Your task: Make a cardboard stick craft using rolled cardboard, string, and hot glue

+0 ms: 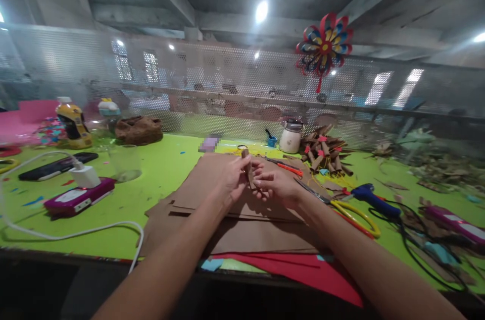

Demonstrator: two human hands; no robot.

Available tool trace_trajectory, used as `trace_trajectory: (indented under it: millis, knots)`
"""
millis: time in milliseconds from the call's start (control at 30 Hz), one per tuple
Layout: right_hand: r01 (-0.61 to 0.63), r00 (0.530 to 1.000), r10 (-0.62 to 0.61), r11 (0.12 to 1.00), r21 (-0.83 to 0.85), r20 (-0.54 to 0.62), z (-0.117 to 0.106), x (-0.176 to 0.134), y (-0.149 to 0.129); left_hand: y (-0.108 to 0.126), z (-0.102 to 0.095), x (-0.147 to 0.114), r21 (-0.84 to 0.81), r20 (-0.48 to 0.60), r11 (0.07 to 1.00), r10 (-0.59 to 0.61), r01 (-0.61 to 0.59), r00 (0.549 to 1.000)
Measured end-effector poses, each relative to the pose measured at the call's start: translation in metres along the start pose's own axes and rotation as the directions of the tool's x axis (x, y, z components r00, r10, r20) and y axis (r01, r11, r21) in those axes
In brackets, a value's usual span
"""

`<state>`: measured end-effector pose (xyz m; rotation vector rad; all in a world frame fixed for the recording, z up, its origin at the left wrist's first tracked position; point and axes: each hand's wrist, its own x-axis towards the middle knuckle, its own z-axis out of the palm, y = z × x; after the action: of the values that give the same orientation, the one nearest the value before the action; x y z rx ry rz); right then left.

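Note:
Both hands meet above a stack of brown paper sheets (204,173) in the middle of the table. My left hand (235,176) is closed round a small brown paper roll (248,171), which stands nearly upright between the fingers. From the right, my right hand (275,184) pinches the lower part of the same roll with thumb and fingertips. Behind the hands lie orange-handled scissors (291,168). To the right of my forearm rest yellow-handled scissors (356,216). A red sheet (295,264) sticks out from under the brown stack at the near edge.
A blue glue gun (375,200) with a black cord lies right, near a purple power strip (454,221). Brown rolls (326,151) are heaped behind. At left are another purple power strip (79,196), a clear cup (125,163), a phone (56,166) and a yellow bottle (74,125).

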<state>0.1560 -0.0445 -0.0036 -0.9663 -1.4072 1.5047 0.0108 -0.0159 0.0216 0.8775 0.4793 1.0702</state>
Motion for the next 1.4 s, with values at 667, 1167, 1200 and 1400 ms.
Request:
trace_trajectory:
  millis: [667, 1167, 1200, 1400]
  knots:
    - [0.197, 0.968, -0.218, 0.967, -0.161, -0.122, -0.009, -0.003, 0.012, -0.007, -0.004, 0.001, 0.178, 0.124, 0.975, 0.109, -0.130, 0.986]
    - [-0.115, 0.852, -0.499, 0.115, -0.987, -0.157, 0.036, -0.027, 0.001, -0.021, -0.003, 0.007, 0.148, 0.048, 0.980, 0.128, -0.134, 0.991]
    - [-0.131, 0.861, -0.481, 0.100, -0.986, -0.163, 0.037, -0.027, 0.001, -0.021, -0.003, 0.007, 0.159, 0.040, 0.978, 0.132, -0.137, 0.990]
    - [-0.149, 0.869, -0.461, 0.096, -0.984, -0.176, 0.037, -0.026, 0.001, -0.021, -0.006, 0.008, 0.122, 0.057, 0.988, 0.090, -0.096, 0.994]
